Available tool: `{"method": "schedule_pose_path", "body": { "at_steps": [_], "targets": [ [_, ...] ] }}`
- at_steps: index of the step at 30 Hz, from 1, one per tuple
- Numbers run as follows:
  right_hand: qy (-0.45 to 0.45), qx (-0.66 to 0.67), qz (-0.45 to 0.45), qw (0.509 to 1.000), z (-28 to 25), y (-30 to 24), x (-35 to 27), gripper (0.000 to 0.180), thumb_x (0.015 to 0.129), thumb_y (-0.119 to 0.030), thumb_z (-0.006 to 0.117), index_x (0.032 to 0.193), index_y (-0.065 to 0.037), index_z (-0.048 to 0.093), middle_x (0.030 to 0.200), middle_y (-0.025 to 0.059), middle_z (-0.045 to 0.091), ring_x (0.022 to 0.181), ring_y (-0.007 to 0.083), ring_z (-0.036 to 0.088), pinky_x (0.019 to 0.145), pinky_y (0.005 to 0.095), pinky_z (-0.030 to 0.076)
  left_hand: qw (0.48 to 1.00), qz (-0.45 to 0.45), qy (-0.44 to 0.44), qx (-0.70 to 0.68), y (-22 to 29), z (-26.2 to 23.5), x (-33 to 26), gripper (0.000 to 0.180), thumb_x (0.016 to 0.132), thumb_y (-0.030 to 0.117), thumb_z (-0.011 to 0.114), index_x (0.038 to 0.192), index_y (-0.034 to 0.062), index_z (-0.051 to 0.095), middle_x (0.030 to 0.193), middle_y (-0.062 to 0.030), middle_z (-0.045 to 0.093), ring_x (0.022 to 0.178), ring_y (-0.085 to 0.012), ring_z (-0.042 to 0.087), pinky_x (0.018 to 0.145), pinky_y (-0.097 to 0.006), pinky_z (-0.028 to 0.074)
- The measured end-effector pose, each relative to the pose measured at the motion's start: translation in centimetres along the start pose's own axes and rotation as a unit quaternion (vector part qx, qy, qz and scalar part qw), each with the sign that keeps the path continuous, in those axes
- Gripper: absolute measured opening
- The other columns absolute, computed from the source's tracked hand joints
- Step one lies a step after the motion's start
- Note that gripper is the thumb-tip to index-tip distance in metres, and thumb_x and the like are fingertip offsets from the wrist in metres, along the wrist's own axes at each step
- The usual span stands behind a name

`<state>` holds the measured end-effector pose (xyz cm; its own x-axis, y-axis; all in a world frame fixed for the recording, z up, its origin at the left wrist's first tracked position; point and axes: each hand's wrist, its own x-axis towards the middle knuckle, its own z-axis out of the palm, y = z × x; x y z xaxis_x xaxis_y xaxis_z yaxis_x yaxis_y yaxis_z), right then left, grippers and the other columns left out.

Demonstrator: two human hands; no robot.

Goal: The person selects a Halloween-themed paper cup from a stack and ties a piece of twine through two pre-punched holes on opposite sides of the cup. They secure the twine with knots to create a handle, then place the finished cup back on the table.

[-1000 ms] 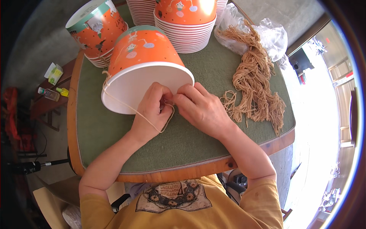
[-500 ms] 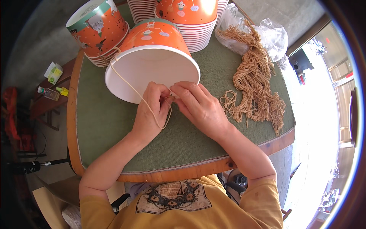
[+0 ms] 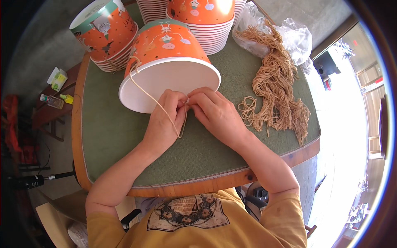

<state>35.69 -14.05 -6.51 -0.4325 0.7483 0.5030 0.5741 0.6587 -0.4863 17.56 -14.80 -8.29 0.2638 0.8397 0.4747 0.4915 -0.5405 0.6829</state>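
An orange paper bucket [image 3: 169, 48] with a green base band and white inside lies tipped on the table, its mouth toward me. A tan cord [image 3: 149, 96] is fastened at the left of its rim and loops down over my left hand [image 3: 166, 113]. In front of the bucket's mouth, my left hand pinches the cord's end. My right hand [image 3: 215, 114] is closed with thumb and fingers together, its tips meeting the left ones at the cord. The exact grip between the fingertips is partly hidden.
Stacked orange buckets [image 3: 206, 35] stand behind, with another stack [image 3: 108, 35] at the far left. A bundle of tan cords [image 3: 277, 82] lies to the right beside a clear plastic bag [image 3: 295, 39]. The table [image 3: 173, 163] has a green cloth and wooden edge.
The tipped bucket has turned and shifted slightly right, so its mouth shows narrower. My fingertips have drawn closer together around the cord's end.
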Motion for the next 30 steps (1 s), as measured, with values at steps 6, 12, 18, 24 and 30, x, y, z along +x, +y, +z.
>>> {"method": "schedule_pose_path", "body": {
  "at_steps": [6, 12, 18, 24, 30],
  "targets": [
    [-0.01, 0.013, 0.018, 1.0, 0.0, -0.1, -0.1, 0.026, 0.084, -0.002, 0.067, 0.107, -0.004, 0.057, 0.116, 0.0087, 0.063, 0.103, 0.0308, 0.064, 0.085, 0.0405, 0.057, 1.0, -0.014, -0.002, 0.012, 0.7, -0.2, 0.2, 0.026, 0.084, -0.006, 0.068, 0.104, 0.0033, 0.053, 0.09, -0.0125, 0.055, 0.079, -0.0297, 0.058, 0.069, -0.042, 0.047],
    [-0.025, 0.0, -0.001, 1.0, 0.0, 0.2, -0.3, 0.033, 0.081, -0.002, 0.068, 0.111, -0.002, 0.053, 0.121, 0.0115, 0.059, 0.107, 0.0325, 0.062, 0.087, 0.0411, 0.057, 0.999, 0.004, -0.012, 0.046, 0.6, -0.3, 0.2, 0.026, 0.085, -0.01, 0.065, 0.106, 0.0017, 0.055, 0.092, -0.0114, 0.054, 0.076, -0.0244, 0.06, 0.066, -0.037, 0.051],
    [-0.037, 0.016, 0.01, 0.999, -0.4, -0.4, -0.1, 0.031, 0.082, -0.003, 0.068, 0.11, -0.004, 0.054, 0.122, 0.0105, 0.059, 0.107, 0.032, 0.062, 0.088, 0.0414, 0.056, 0.999, -0.02, -0.01, 0.034, 0.2, -0.3, 0.1, 0.02, 0.087, -0.008, 0.063, 0.103, 0.001, 0.056, 0.095, -0.0123, 0.056, 0.078, -0.0248, 0.062, 0.068, -0.036, 0.052],
    [-0.014, -0.038, -0.036, 0.999, -0.5, -0.5, 0.0, 0.021, 0.083, -0.009, 0.069, 0.102, -0.007, 0.058, 0.112, 0.0038, 0.061, 0.095, 0.0244, 0.064, 0.072, 0.0376, 0.059, 0.997, -0.076, -0.017, -0.02, 0.6, -0.9, 0.4, 0.01, 0.093, -0.004, 0.06, 0.101, 0.0009, 0.056, 0.097, -0.0094, 0.061, 0.082, -0.0192, 0.064, 0.074, -0.032, 0.052],
    [0.004, -0.026, -0.024, 0.999, -0.8, -1.2, 0.1, 0.015, 0.086, -0.01, 0.068, 0.099, -0.009, 0.06, 0.099, 0.0035, 0.063, 0.08, 0.024, 0.067, 0.062, 0.0376, 0.058, 0.945, -0.165, -0.044, -0.278, -0.1, -1.4, 1.0, 0.005, 0.102, 0.006, 0.056, 0.103, 0.002, 0.058, 0.099, -0.0029, 0.062, 0.091, -0.0099, 0.061, 0.081, -0.028, 0.052]
  ]
}}
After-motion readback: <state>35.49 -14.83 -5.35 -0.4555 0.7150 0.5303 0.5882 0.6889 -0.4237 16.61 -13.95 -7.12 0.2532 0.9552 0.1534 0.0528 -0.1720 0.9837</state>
